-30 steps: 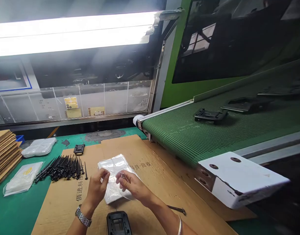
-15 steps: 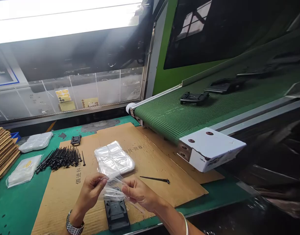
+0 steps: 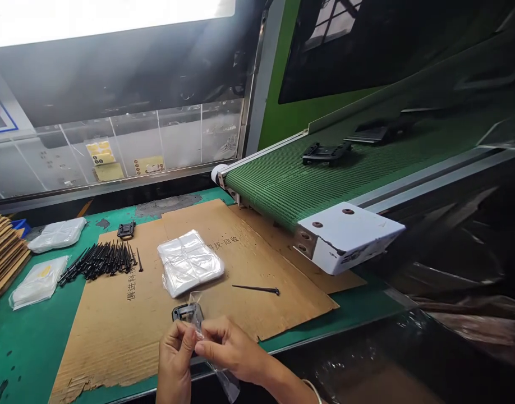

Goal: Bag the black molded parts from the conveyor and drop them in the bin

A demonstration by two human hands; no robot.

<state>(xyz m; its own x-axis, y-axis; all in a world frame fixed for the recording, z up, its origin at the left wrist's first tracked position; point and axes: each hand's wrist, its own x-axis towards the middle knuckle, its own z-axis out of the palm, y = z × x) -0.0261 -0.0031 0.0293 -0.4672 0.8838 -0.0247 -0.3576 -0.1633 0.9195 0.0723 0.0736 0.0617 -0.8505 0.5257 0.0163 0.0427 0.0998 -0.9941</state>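
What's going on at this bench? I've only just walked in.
A person's left hand and right hand pinch a small clear plastic bag just above a black plastic bracket at the near edge of a brown cardboard sheet. On the sheet lie a pile of clear plastic bags and a bunch of black cable ties. A green mesh conveyor belt beyond carries more black brackets.

L hand [image 3: 175, 350] & R hand [image 3: 232, 348] side by side, both pinching.
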